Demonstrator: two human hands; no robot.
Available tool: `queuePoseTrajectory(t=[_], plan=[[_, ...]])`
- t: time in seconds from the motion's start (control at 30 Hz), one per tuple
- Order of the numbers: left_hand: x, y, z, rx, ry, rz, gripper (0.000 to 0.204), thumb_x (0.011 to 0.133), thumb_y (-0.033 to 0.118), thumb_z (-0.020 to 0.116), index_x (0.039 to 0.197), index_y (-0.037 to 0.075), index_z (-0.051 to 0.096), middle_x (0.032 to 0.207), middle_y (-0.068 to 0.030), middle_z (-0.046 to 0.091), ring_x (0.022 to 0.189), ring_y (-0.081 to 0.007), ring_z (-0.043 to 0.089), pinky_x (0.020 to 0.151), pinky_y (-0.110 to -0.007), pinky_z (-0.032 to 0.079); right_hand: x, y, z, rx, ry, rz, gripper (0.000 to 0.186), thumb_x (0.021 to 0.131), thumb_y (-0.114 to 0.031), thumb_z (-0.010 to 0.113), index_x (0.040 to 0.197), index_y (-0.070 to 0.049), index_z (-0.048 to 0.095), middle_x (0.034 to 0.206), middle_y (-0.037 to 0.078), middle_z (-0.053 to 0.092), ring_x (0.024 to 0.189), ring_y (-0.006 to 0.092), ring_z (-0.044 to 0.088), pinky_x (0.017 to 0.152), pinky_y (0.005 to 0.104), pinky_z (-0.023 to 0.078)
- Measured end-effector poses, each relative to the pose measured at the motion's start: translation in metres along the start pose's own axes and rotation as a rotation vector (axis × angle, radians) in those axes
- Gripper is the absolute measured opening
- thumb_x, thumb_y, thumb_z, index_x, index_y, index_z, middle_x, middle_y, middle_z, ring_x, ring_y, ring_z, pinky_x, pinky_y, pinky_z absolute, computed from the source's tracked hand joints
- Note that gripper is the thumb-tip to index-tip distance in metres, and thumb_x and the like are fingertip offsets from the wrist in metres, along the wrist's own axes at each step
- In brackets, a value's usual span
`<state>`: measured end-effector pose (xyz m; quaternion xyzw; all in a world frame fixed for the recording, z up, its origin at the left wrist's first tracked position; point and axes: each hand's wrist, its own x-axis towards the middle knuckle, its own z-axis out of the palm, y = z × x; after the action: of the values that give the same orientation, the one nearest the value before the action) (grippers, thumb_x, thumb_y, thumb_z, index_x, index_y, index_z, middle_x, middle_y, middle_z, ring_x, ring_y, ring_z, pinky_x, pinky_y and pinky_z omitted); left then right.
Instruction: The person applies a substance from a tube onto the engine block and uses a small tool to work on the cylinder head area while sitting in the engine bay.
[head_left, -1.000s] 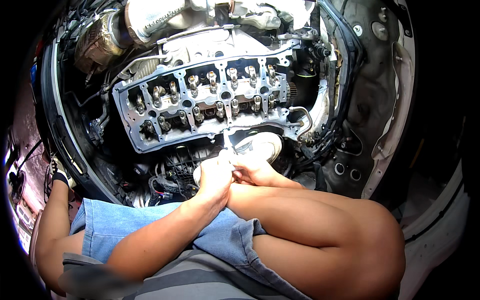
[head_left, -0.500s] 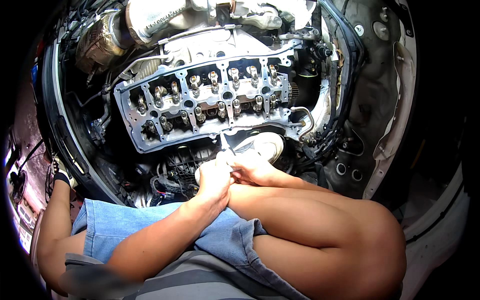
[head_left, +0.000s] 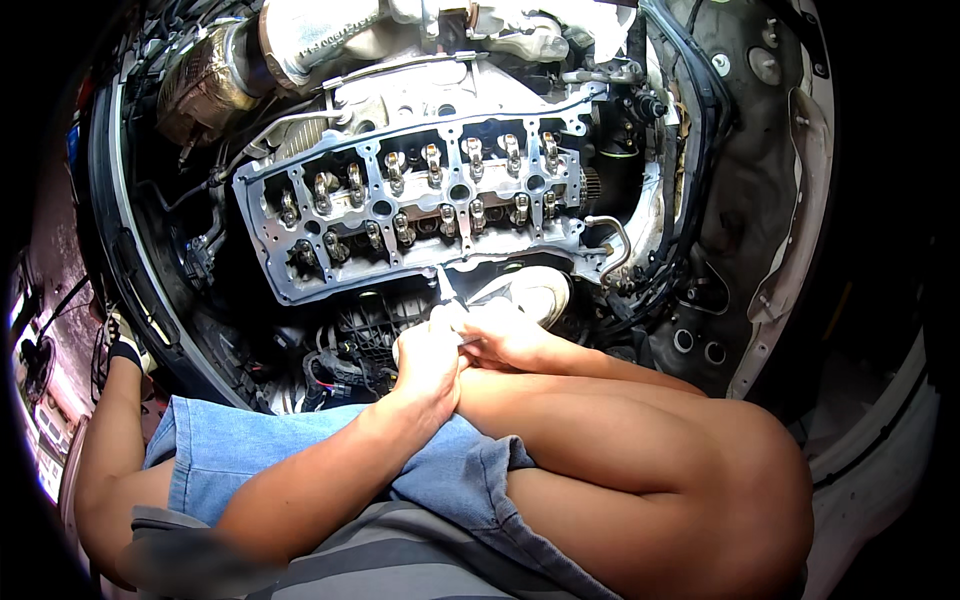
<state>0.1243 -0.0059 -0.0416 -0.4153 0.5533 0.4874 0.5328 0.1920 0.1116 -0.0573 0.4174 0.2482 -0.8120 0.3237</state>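
Note:
My left hand point(head_left: 428, 352) and my right hand point(head_left: 505, 335) are closed together round a small tube, most of it hidden by the fingers. Its pale tapered nozzle point(head_left: 447, 288) sticks out ahead of my fingers. The nozzle's tip is at the near edge of an open cylinder head point(head_left: 350, 277); whether it touches the metal I cannot tell. Several roller rockers point(head_left: 432, 165) sit in two rows inside the head, between metal cross webs. My hands are held low, close to my bare knee.
My light shoe point(head_left: 540, 293) rests in the engine bay just right of my hands. Wiring and a black ribbed part point(head_left: 370, 325) lie left of them. A curved metal pipe point(head_left: 615, 235) stands at the head's right end, and a large silvery exhaust part point(head_left: 310, 40) behind it.
The nozzle tip has shifted slightly left along the head's near edge. My hands keep the same grip, and the view has moved a little.

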Motion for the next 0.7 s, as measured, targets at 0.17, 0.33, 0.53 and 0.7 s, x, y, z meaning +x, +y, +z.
queuePoseTrajectory(t=[0.17,0.33,0.53,0.7], plan=[[-0.001,-0.002,0.004,-0.054,0.011,0.02,0.027,0.095,0.021,0.049,0.08,0.0,0.059,0.073,-0.0104,0.06,0.061,-0.0179,0.056,0.056,-0.031,0.047,0.012,0.016,-0.008,-0.011,-0.031,-0.048,0.035,0.089,-0.028,0.057,0.061,-0.006,0.057,0.051,0.0,0.046,0.039,0.0076,0.036,0.037,0.0246,0.027],[0.001,-0.002,0.0,-0.069,0.024,0.038,0.03,0.094,0.022,0.048,0.078,0.0,0.06,0.07,-0.0107,0.06,0.058,-0.0178,0.055,0.052,-0.029,0.045,0.02,0.023,-0.004,0.112,0.013,-0.064,0.029,0.088,-0.022,0.057,0.065,-0.004,0.06,0.052,0.0,0.049,0.041,0.0071,0.038,0.038,0.0243,0.029],[-0.005,0.004,-0.007,-0.127,-0.06,0.012,0.02,0.096,0.017,0.049,0.085,0.003,0.056,0.082,-0.0083,0.059,0.074,-0.0196,0.058,0.07,-0.035,0.051,0.013,0.009,0.014,0.177,0.005,-0.068,0.028,0.088,-0.02,0.056,0.068,-0.002,0.061,0.053,0.001,0.05,0.042,0.0073,0.04,0.038,0.0243,0.03],[0.004,-0.002,-0.006,-0.11,-0.082,-0.005,0.021,0.098,0.021,0.042,0.093,0.005,0.053,0.086,-0.0092,0.059,0.078,-0.0207,0.058,0.075,-0.038,0.05,0.017,0.011,-0.004,-0.025,-0.017,-0.034,0.03,0.089,-0.022,0.054,0.068,-0.002,0.061,0.052,0.002,0.05,0.041,0.0083,0.039,0.037,0.0253,0.029]])
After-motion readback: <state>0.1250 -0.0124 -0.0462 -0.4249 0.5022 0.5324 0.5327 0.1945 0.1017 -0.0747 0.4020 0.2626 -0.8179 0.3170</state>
